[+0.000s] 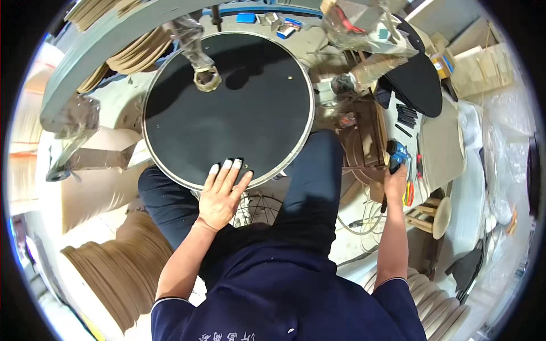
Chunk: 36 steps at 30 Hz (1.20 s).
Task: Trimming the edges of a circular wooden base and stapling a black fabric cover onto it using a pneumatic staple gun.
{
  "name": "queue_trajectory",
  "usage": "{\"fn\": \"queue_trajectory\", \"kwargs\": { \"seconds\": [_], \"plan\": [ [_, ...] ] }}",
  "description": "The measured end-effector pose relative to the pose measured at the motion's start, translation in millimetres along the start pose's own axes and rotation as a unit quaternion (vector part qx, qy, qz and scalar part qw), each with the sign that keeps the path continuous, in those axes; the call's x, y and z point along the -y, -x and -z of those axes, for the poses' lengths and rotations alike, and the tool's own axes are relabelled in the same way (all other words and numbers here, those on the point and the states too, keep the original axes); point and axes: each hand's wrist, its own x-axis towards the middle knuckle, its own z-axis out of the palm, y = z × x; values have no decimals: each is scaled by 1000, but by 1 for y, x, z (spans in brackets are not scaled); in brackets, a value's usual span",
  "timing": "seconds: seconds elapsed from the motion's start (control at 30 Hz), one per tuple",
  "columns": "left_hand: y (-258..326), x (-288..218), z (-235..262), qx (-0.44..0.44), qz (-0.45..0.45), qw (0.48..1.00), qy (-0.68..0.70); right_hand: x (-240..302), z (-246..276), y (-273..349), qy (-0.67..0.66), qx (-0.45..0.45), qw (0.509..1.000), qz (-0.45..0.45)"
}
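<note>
A large round black panel [227, 113] with a pale metal rim lies level above my knees. My left hand [220, 193] rests on its near edge, fingers spread, with white coverings on several fingertips. Near that hand sits a small brass-coloured fitting [245, 166] in the black surface, and a similar fitting [290, 78] shows toward the far right. Off to the right, my right hand [394, 183] is closed around a blue-and-black power drill [398, 152] at the side table. Its grip is mostly hidden by my fingers.
Beside the drill, the side table [438, 162] carries short black strips [406, 116], a red-handled screwdriver [420, 165] and black panels [418, 85]. A plastic-wrapped machine arm [196, 48] overhangs the round panel. Stacked beige discs [114, 273] stand at lower left; a wooden stool [441, 217] is at right.
</note>
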Motion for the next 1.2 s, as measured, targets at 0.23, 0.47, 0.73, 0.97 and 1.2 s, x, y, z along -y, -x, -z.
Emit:
{"fn": "queue_trajectory", "kwargs": {
  "seconds": [0.23, 0.47, 0.73, 0.97, 1.2],
  "plan": [
    [5, -4, 5, -14, 17, 1000, 11, 3, 56, -32, -287, 111, 944, -116],
    [-2, -14, -2, -4, 25, 1000, 11, 159, 169, 61, -454, 323, 829, -44],
    [-13, -33, -9, 45, 53, 998, 9, 265, 142, 145, -377, 434, 810, 114],
    [-14, -41, -20, 39, 64, 997, 22, 269, 127, 151, -342, 474, 807, 83],
    [-23, -49, -23, 65, 68, 995, 22, 265, 119, 147, -311, 444, 831, 126]
  ]
}}
